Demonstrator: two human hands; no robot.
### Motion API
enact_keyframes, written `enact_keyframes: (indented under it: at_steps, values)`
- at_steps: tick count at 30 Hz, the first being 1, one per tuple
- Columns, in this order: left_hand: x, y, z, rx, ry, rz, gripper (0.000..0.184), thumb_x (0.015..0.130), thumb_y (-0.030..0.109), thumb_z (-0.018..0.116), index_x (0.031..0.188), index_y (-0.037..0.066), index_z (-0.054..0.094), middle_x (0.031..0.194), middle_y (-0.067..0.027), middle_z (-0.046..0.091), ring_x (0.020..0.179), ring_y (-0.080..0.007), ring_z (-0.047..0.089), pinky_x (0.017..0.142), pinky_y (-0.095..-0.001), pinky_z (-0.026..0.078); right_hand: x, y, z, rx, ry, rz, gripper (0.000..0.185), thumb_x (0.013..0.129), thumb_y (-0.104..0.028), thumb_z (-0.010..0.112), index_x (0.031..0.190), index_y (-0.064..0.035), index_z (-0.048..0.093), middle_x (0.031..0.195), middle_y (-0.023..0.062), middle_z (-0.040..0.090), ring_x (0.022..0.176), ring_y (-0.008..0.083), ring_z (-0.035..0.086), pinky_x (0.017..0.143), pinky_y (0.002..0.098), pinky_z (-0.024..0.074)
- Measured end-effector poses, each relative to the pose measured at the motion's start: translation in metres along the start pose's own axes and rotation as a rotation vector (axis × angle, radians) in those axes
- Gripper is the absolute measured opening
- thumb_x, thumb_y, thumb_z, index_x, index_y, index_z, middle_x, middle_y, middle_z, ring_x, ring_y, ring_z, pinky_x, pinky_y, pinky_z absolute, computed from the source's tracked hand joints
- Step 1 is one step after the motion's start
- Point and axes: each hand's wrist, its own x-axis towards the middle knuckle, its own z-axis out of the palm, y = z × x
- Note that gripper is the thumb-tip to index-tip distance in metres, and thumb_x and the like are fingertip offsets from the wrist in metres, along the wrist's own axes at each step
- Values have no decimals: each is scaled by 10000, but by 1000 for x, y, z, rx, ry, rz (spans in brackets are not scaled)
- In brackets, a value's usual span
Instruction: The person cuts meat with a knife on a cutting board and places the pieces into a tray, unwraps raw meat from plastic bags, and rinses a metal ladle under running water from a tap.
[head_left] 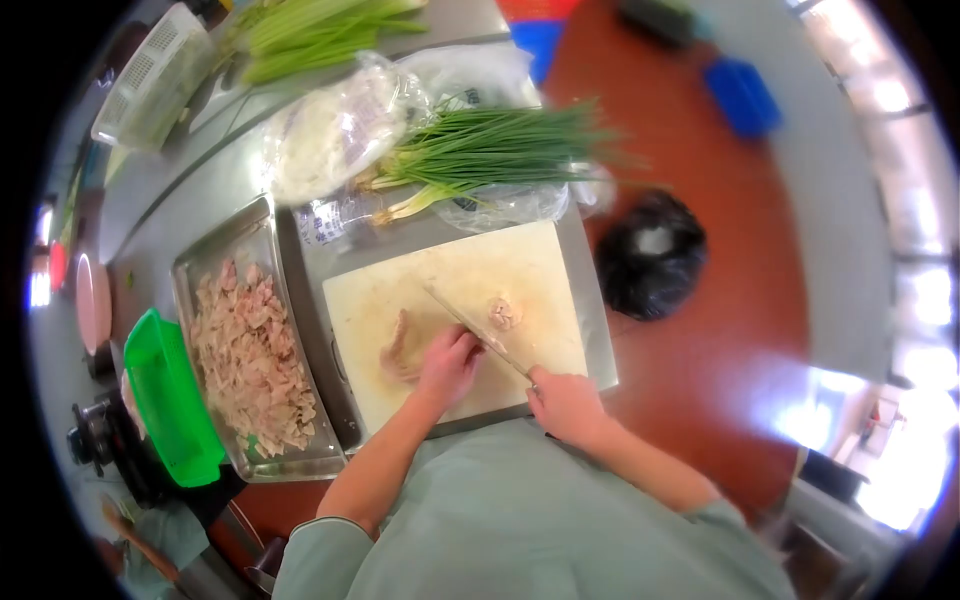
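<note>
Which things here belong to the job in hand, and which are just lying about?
In use:
knife in the right hand
left hand at the blade
cutting board
meat on it
probably the metal tray of cut meat

Lying about:
green onions
green stalks
green basket
white basket
black bag

**Board before me, tray to my left**

The board lies on the counter, straight in front of me. On its left part is a slab; a slice lies right of that, with the knife between the two. Left of the board stands the tray, holding the meat, and just left of the tray is a basket. Behind the board lie scallions, partly on plastic, with a bag to their left. Farther back are celery and, left of it, a crate. A sack sits right of the counter.
</note>
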Motion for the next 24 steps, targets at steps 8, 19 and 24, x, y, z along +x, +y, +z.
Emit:
enact_keyframes:
  at_steps: [8,19,24]
  values:
    - [0,-7,1,5,19,98,167,800,28,706,956,47,650,1018,-130,653,928,-358,626,775,-438,521,66,-9,29,83,232,-54,231,907,-225,594,1082,-77,621,775,176,698,769,418,677,715,527,527]
    - [-2,-4,3,-30,6,82,176,784,15,717,943,43,646,1027,-134,653,935,-361,625,779,-435,527,58,-2,46,-30,139,-57,254,905,-253,617,1084,-74,621,798,178,704,772,424,677,730,540,527]
    - [-7,-3,2,-30,30,22,172,781,18,722,933,41,643,1008,-139,651,925,-358,627,768,-435,528,46,-2,20,110,145,16,252,905,-242,619,1089,-70,620,812,184,707,781,429,676,737,537,528]
